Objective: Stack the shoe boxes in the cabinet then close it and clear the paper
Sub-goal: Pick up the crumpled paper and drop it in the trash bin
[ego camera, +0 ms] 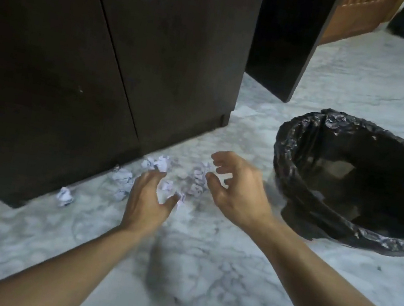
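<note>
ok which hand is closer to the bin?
Right. The right hand hovers just left of the black-lined bin, fingers spread, holding nothing. The left hand is farther left, over the crumpled paper by the cabinet.

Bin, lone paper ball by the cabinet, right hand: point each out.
bin [303,132], head view, liner rim.
lone paper ball [64,196], head view, its middle.
right hand [237,188], head view, back of hand.
</note>
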Demonstrator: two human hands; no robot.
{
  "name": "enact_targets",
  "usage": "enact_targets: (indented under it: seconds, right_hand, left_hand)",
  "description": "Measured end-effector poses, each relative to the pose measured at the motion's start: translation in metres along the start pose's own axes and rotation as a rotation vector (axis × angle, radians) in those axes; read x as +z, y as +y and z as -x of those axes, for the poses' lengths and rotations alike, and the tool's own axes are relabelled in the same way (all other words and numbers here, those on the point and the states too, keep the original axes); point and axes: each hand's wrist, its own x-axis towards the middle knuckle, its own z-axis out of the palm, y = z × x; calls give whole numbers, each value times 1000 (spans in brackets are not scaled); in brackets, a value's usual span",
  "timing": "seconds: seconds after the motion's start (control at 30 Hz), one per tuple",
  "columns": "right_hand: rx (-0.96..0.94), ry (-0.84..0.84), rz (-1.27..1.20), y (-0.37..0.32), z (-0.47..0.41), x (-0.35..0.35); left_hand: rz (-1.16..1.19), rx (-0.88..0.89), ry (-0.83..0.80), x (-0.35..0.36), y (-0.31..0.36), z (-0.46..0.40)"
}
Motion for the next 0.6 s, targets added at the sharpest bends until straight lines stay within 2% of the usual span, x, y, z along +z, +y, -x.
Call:
enact_targets:
  seconds: [0.13,0.33,0.53,0.6]
  right_hand:
    - [105,-193,149,25,-15,44]
    - [263,-334,226,60,-32,90]
    - [306,-425,352,91,-53,106]
    - [290,-465,428,100,-62,109]
  left_hand:
    - [-209,-143,54,-10,-57,15]
    - [-219,-454,168,-30,-116,21]
    - [-185,-501,334,-41,-169,3]
    - [-122,-511,322,-40,-174,-3]
